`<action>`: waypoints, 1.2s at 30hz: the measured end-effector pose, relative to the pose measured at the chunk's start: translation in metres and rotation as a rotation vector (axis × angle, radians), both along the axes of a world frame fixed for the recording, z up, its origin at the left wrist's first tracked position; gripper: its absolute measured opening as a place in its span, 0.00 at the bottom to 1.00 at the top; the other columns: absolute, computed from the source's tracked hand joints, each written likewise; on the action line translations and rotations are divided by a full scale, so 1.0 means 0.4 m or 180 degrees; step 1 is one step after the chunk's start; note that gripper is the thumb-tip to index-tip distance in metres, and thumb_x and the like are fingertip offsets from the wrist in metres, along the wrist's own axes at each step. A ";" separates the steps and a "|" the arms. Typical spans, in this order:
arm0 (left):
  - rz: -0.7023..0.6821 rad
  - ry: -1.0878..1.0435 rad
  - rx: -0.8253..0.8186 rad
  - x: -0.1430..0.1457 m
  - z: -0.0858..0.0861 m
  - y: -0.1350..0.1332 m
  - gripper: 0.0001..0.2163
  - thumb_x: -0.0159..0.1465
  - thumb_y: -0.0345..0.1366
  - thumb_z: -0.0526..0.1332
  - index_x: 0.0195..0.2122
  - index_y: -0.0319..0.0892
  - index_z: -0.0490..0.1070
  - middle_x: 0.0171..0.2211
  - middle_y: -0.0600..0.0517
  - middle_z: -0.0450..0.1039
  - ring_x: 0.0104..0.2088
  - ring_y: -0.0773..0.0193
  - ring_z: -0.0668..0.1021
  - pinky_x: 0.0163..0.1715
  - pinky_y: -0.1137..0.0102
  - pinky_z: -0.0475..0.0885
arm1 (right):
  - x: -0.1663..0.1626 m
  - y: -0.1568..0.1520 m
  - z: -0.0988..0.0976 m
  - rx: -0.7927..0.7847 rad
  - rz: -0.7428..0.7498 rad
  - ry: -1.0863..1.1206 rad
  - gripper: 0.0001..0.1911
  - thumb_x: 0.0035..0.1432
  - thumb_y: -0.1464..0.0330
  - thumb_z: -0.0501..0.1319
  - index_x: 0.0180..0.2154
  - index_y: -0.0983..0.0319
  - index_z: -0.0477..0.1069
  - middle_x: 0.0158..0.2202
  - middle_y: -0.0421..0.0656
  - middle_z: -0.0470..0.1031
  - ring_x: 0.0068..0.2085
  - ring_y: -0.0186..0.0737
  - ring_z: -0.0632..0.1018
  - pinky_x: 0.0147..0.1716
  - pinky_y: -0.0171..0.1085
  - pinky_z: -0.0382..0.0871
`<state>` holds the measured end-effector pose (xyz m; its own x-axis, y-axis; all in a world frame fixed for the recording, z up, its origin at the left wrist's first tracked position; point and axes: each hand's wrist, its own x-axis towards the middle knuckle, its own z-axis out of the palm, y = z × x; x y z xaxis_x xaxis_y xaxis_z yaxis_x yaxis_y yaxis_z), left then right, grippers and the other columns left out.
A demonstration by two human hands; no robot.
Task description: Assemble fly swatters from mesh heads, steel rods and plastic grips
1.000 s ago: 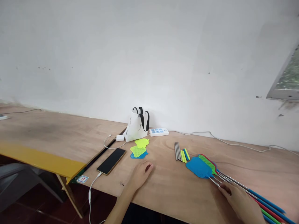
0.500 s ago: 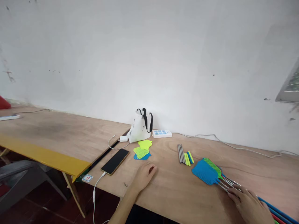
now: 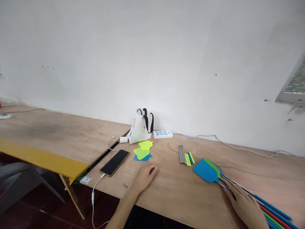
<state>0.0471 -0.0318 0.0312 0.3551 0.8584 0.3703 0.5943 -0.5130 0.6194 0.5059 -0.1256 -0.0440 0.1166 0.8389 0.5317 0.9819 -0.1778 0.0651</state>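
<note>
My left hand lies palm down on the plywood table, fingers loosely curled, holding nothing, just below a small pile of loose swatter heads in yellow, green and blue. My right hand rests flat, fingers stretched, on the metal rods of a bundle of fly swatters with blue and green heads and blue, red and green handles. Between the hands lie a few short metal rods and coloured handle sleeves.
A phone on a white charging cable lies left of my left hand. A white bag with black straps and a power strip stand by the wall. A second table with a yellow edge adjoins on the left.
The view has swung slightly left then back. My right hand stays on the swatter rods, its fingers now more stretched out. The left hand has not moved.
</note>
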 end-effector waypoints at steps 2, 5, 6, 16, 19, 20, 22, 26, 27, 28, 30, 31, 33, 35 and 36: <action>-0.0010 0.0005 0.0026 0.000 0.000 0.001 0.15 0.73 0.42 0.51 0.31 0.43 0.69 0.35 0.49 0.75 0.38 0.57 0.76 0.38 0.66 0.67 | 0.006 -0.002 -0.004 -0.0051 0.0025 -0.0130 0.30 0.66 0.59 0.41 0.62 0.48 0.70 0.63 0.43 0.72 0.63 0.55 0.72 0.53 0.55 0.71; -0.0007 0.0031 0.0055 0.000 0.002 0.001 0.16 0.73 0.42 0.51 0.31 0.43 0.69 0.34 0.49 0.75 0.38 0.57 0.76 0.38 0.66 0.67 | 0.012 -0.004 -0.007 -0.0145 0.0004 -0.0299 0.30 0.68 0.61 0.40 0.63 0.46 0.69 0.65 0.43 0.70 0.65 0.55 0.70 0.53 0.58 0.70; 0.0003 0.0038 0.0059 0.000 0.003 0.000 0.16 0.73 0.42 0.51 0.31 0.43 0.69 0.34 0.49 0.75 0.37 0.57 0.76 0.38 0.66 0.67 | 0.013 -0.003 -0.007 -0.0165 -0.0033 -0.0319 0.30 0.68 0.62 0.40 0.63 0.46 0.69 0.65 0.43 0.70 0.65 0.55 0.70 0.53 0.59 0.69; -0.0055 0.0078 0.0146 -0.002 0.004 0.001 0.15 0.73 0.42 0.52 0.32 0.44 0.71 0.35 0.50 0.76 0.39 0.57 0.77 0.39 0.66 0.68 | -0.031 -0.012 0.030 -0.0355 -0.0340 -0.0258 0.30 0.66 0.72 0.43 0.60 0.47 0.72 0.64 0.41 0.71 0.65 0.47 0.69 0.59 0.55 0.64; -0.0092 0.0134 0.0141 -0.002 0.005 0.003 0.15 0.73 0.43 0.53 0.31 0.44 0.72 0.36 0.49 0.76 0.40 0.57 0.77 0.40 0.65 0.69 | -0.051 -0.017 0.038 -0.0280 -0.0378 -0.0131 0.29 0.68 0.71 0.41 0.60 0.49 0.72 0.64 0.43 0.71 0.65 0.47 0.69 0.62 0.58 0.60; -0.0105 0.0154 0.0134 -0.002 0.005 0.003 0.15 0.73 0.43 0.53 0.31 0.44 0.72 0.36 0.49 0.76 0.40 0.56 0.77 0.40 0.65 0.69 | -0.056 -0.017 0.040 -0.0261 -0.0386 -0.0072 0.29 0.69 0.70 0.41 0.60 0.49 0.72 0.64 0.43 0.70 0.65 0.46 0.69 0.63 0.59 0.58; -0.0123 0.0176 0.0125 -0.001 0.005 0.005 0.16 0.72 0.43 0.53 0.31 0.44 0.72 0.35 0.49 0.76 0.40 0.56 0.77 0.41 0.64 0.70 | -0.066 -0.015 0.048 -0.0199 -0.0403 0.0042 0.29 0.70 0.69 0.40 0.62 0.52 0.71 0.65 0.46 0.70 0.66 0.48 0.68 0.64 0.62 0.56; -0.0199 0.0184 0.0146 0.001 0.002 0.007 0.15 0.73 0.43 0.53 0.33 0.45 0.73 0.39 0.48 0.75 0.44 0.55 0.76 0.45 0.62 0.71 | -0.113 -0.001 0.079 0.0031 -0.0274 0.0233 0.27 0.72 0.64 0.40 0.65 0.56 0.65 0.68 0.49 0.64 0.69 0.52 0.64 0.63 0.66 0.55; -0.0199 0.0204 0.0158 0.000 0.000 0.006 0.14 0.73 0.43 0.53 0.34 0.45 0.73 0.40 0.48 0.75 0.44 0.55 0.76 0.47 0.61 0.71 | -0.134 0.004 0.087 0.0060 -0.0161 0.0268 0.27 0.72 0.63 0.40 0.66 0.56 0.64 0.69 0.49 0.63 0.70 0.52 0.62 0.63 0.66 0.55; -0.0182 0.0241 0.0169 0.000 -0.001 0.005 0.14 0.73 0.43 0.53 0.35 0.45 0.74 0.41 0.48 0.75 0.45 0.55 0.76 0.48 0.61 0.71 | -0.158 0.009 0.093 0.0055 -0.0010 0.0293 0.28 0.73 0.62 0.40 0.67 0.56 0.62 0.70 0.49 0.62 0.70 0.52 0.60 0.64 0.65 0.56; -0.0103 0.0358 0.0187 -0.003 -0.006 0.005 0.13 0.73 0.43 0.53 0.40 0.45 0.74 0.45 0.48 0.75 0.48 0.54 0.76 0.51 0.58 0.70 | -0.217 0.019 0.097 -0.0059 0.0337 0.0328 0.28 0.73 0.60 0.41 0.69 0.55 0.58 0.72 0.48 0.57 0.72 0.53 0.57 0.64 0.64 0.56; -0.0066 0.0428 0.0199 -0.004 -0.008 0.005 0.12 0.73 0.43 0.53 0.43 0.46 0.74 0.48 0.47 0.75 0.50 0.53 0.76 0.54 0.57 0.69 | -0.248 0.023 0.094 -0.0155 0.0515 0.0343 0.28 0.73 0.58 0.42 0.70 0.53 0.55 0.73 0.47 0.55 0.72 0.53 0.56 0.65 0.63 0.56; -0.0044 0.0565 0.0229 -0.008 -0.014 0.007 0.12 0.73 0.42 0.53 0.50 0.46 0.73 0.56 0.47 0.73 0.58 0.52 0.73 0.59 0.55 0.66 | -0.307 0.028 0.084 -0.0398 0.0791 0.0375 0.30 0.73 0.56 0.42 0.72 0.52 0.51 0.74 0.46 0.52 0.73 0.53 0.54 0.65 0.63 0.54; -0.0082 0.0682 0.0253 -0.011 -0.021 0.011 0.14 0.74 0.41 0.53 0.56 0.47 0.71 0.62 0.47 0.70 0.64 0.53 0.69 0.64 0.54 0.61 | -0.351 0.028 0.072 -0.0652 0.0940 0.0410 0.29 0.73 0.57 0.39 0.72 0.50 0.50 0.73 0.45 0.54 0.72 0.51 0.56 0.67 0.63 0.51; -0.0110 0.0729 0.0265 -0.012 -0.025 0.014 0.15 0.74 0.41 0.53 0.58 0.47 0.70 0.63 0.47 0.69 0.66 0.54 0.67 0.66 0.55 0.59 | -0.365 0.027 0.067 -0.0748 0.0978 0.0419 0.29 0.73 0.57 0.38 0.72 0.50 0.50 0.73 0.44 0.55 0.72 0.50 0.57 0.67 0.63 0.50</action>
<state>0.0424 -0.0263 0.0213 0.4665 0.8142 0.3456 0.6956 -0.5791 0.4252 0.3599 -0.1146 -0.0172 -0.1042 0.9422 0.3185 0.9897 0.1300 -0.0607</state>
